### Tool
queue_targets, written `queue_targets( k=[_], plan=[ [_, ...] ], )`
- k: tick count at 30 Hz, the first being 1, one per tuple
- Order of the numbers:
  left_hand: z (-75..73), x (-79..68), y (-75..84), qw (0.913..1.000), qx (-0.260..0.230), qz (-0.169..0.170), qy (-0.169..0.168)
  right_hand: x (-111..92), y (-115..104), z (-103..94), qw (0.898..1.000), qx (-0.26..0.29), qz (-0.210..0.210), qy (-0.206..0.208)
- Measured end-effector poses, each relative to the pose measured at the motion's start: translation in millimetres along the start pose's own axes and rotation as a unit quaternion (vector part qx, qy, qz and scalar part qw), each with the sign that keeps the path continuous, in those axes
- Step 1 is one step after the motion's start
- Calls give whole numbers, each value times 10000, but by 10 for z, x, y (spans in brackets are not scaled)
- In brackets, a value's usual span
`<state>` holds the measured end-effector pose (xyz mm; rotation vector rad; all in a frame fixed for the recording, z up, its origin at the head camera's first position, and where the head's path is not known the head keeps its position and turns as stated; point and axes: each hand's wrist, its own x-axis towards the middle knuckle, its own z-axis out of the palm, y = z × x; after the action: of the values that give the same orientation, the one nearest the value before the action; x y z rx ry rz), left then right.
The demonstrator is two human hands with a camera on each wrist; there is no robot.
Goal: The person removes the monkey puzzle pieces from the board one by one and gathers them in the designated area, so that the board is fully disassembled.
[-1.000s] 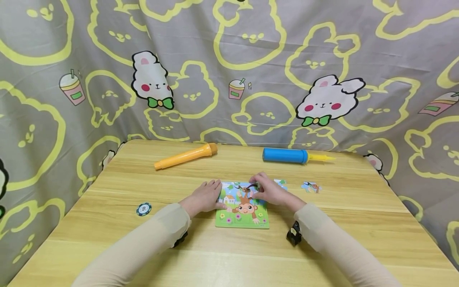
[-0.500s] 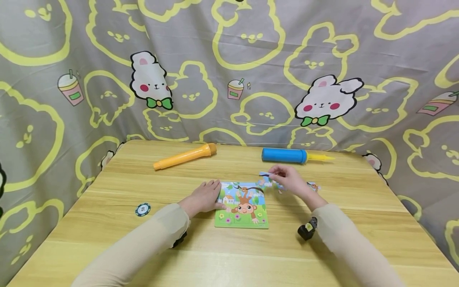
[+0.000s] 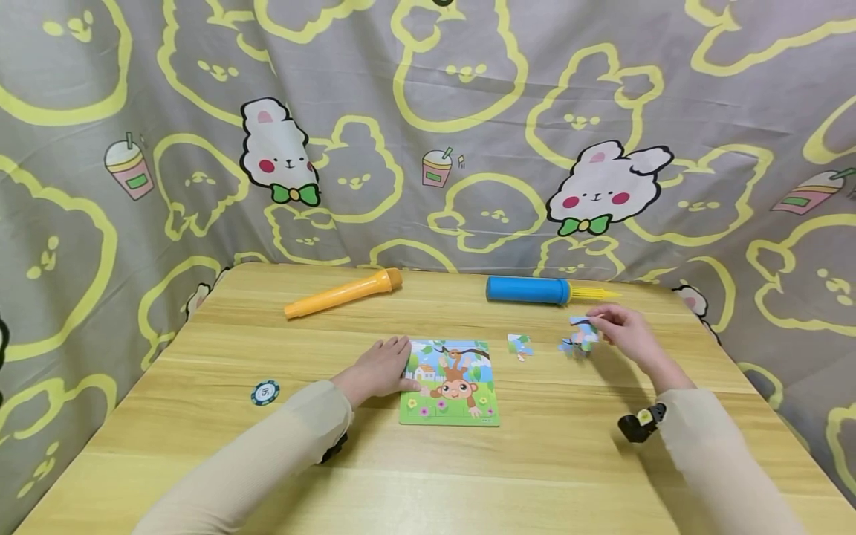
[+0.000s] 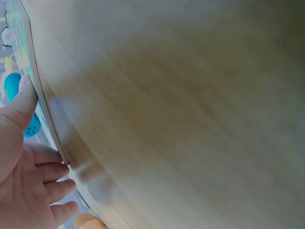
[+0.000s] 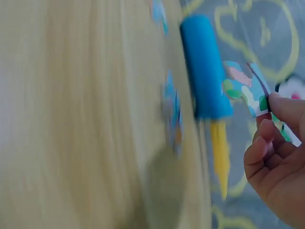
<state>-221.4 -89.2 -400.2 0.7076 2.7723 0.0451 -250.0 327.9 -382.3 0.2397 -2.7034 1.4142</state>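
A square jigsaw puzzle (image 3: pixel 451 407) with a monkey picture lies on the table before me. My left hand (image 3: pixel 377 368) rests at its left edge, thumb over the picture and fingers extended along the upper left corner; the left wrist view shows the thumb (image 4: pixel 24 102) against the board. Right of the puzzle, my right hand (image 3: pixel 627 333) pinches a jigsaw piece (image 5: pixel 248 88) between thumb and fingertips, held up off the table. That piece partly overlaps another loose piece (image 3: pixel 567 347) lying below it in the head view. One more loose piece (image 3: pixel 519 344) lies between there and the puzzle.
Toward the back left lies an orange toy microphone (image 3: pixel 344 294). A blue hand pump (image 3: pixel 528 290) with a yellow nozzle lies at the back right, behind the loose pieces. A poker chip (image 3: pixel 265 392) is on the left. A patterned curtain (image 3: pixel 374 96) hangs behind the table (image 3: pixel 428 483).
My right hand has left the puzzle and moved right, carrying the jigsaw piece past one loose piece to another. My left hand stays at the puzzle's left edge.
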Motion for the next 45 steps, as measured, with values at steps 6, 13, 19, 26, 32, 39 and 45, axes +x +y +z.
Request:
queue_targets(
  k=[6,13,19,26,32,39,45],
  plan=[
    [2,-4,-1,10000,-8,-27,-10,-97,303,-265,9988,-244,426,2],
    [-4,-6,7,10000,-5,-36,0,-137,591,-451,9906,-925,1003,51],
    [-8,-6,10,10000,-17,-15,7,-140,735,-509,9841,-1415,1060,184],
    [-5,-4,15,10000,-50,-4,7,-134,809,-530,9783,-1677,1103,509],
    [-17,-8,23,10000,-37,-31,1,-135,810,-560,9765,-1771,1135,470],
    [-16,-8,25,10000,-10,-30,-1,-117,759,-578,9794,-1601,1196,306],
    [-9,-14,-3,10000,-34,23,-71,8,546,-492,9835,-1557,883,265]
  ],
)
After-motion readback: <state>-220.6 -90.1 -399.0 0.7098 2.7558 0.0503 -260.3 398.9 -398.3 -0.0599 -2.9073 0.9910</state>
